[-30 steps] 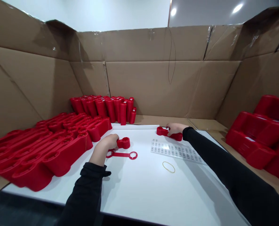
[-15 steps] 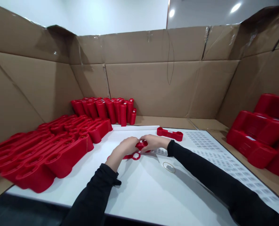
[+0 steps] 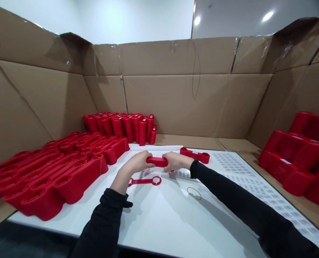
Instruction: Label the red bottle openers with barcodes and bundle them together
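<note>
Held between both hands is a short stack of red dumbbell-shaped plastic pieces [image 3: 157,162], lifted a little above the white table. My left hand [image 3: 139,161] grips its left end, fingers wrapped round it. My right hand [image 3: 175,161] is closed on the other end. On the table just below lies one flat red piece with a ring at each end [image 3: 145,181], its left end partly behind my left wrist. To the right, a thin yellowish rubber band [image 3: 194,193] rests on the table. Behind my right hand is another red stack with a white label [image 3: 195,154].
Many red stacks [image 3: 75,182] cover the table's left side, and upright ones [image 3: 127,127] stand at the back. More red bundles [image 3: 291,168] are piled at the right. A printed label sheet [image 3: 245,179] lies along the right side. Cardboard walls [image 3: 172,104] enclose the table.
My hands have moved apart to opposite ends of the red stack, which now sits crosswise between them. The flat piece on the table shows more fully.
</note>
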Action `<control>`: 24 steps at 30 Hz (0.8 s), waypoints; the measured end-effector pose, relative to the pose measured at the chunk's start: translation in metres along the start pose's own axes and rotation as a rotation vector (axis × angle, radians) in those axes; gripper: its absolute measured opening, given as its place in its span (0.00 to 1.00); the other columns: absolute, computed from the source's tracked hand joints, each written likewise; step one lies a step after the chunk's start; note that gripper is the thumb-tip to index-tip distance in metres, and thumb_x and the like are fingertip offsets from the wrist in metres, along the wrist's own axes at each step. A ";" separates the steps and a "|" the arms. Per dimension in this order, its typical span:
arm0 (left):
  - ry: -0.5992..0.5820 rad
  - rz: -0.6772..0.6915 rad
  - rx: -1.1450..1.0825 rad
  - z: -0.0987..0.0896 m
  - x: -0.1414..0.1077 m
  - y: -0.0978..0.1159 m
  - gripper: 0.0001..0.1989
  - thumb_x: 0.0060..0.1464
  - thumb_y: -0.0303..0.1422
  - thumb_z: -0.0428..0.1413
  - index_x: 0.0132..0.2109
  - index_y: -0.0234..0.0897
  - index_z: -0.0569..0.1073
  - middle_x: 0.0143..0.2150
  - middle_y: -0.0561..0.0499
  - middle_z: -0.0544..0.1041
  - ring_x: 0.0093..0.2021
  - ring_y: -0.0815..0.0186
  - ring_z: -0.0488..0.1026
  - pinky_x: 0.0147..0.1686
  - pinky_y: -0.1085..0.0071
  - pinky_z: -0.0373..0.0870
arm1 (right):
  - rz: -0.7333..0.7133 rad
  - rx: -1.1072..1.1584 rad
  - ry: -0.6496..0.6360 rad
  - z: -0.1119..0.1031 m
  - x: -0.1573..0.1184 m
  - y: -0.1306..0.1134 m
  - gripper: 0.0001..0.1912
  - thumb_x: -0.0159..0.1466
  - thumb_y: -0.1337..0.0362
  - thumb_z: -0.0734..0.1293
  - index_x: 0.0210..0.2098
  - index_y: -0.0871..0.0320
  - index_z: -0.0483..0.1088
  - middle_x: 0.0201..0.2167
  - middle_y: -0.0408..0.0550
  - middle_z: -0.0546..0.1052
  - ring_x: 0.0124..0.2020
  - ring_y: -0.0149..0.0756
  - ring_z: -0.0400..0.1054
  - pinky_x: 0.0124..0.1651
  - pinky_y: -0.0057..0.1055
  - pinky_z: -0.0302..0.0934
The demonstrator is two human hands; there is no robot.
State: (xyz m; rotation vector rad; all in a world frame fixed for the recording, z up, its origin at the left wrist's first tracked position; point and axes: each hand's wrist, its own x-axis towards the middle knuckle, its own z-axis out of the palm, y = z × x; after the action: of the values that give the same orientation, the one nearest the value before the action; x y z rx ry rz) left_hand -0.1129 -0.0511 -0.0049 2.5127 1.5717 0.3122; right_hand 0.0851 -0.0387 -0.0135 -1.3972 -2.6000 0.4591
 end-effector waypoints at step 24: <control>0.097 0.364 -0.898 0.018 0.056 0.104 0.10 0.52 0.38 0.54 0.36 0.36 0.66 0.26 0.56 0.67 0.25 0.71 0.68 0.26 0.75 0.66 | 0.102 1.084 0.025 0.000 -0.127 0.050 0.12 0.50 0.73 0.60 0.34 0.59 0.68 0.30 0.42 0.70 0.31 0.29 0.64 0.37 0.28 0.59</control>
State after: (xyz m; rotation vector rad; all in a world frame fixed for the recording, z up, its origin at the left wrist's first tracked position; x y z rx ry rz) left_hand 0.0054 -0.0460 0.0086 2.0197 0.7015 0.9456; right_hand 0.1945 -0.1191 -0.0290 -1.0652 -1.6903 1.5234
